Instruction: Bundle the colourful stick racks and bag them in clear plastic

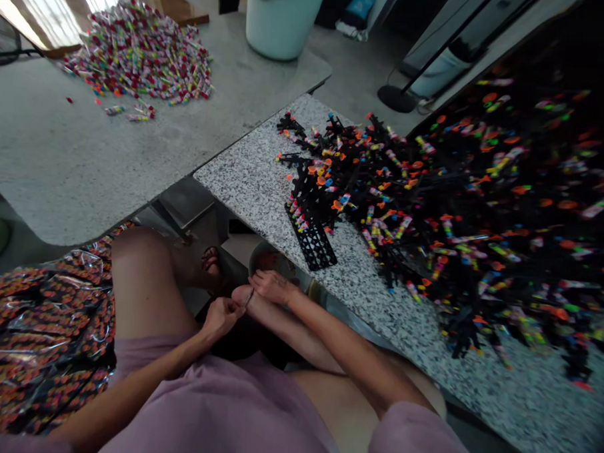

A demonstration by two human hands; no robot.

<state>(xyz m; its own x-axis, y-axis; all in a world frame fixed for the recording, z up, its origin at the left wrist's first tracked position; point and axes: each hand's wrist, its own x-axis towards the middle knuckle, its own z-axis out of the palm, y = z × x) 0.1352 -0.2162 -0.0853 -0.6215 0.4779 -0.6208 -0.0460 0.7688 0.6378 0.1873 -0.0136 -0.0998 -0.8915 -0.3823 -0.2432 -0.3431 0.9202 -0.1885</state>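
Note:
My left hand (224, 316) is low in front of my lap, its fingers pinched together beside the heel of my raised foot (241, 293). A thin dark line, maybe a strap, crosses the heel at the fingertips. On the far side of the ankle, my right hand (273, 287) has its fingers curled down over the foot; what they grip is too small to make out. Close by on the speckled table stands a black slotted tray (315, 247) with several small bright tubes in one end.
A large heap of black plastic pieces with colourful tubes (408, 184) covers the right table (244, 184). On the left table (84, 177) lies a pile of small tubes (144, 56) near a white bucket (284, 19). Shiny printed packaging (42, 329) is at my left.

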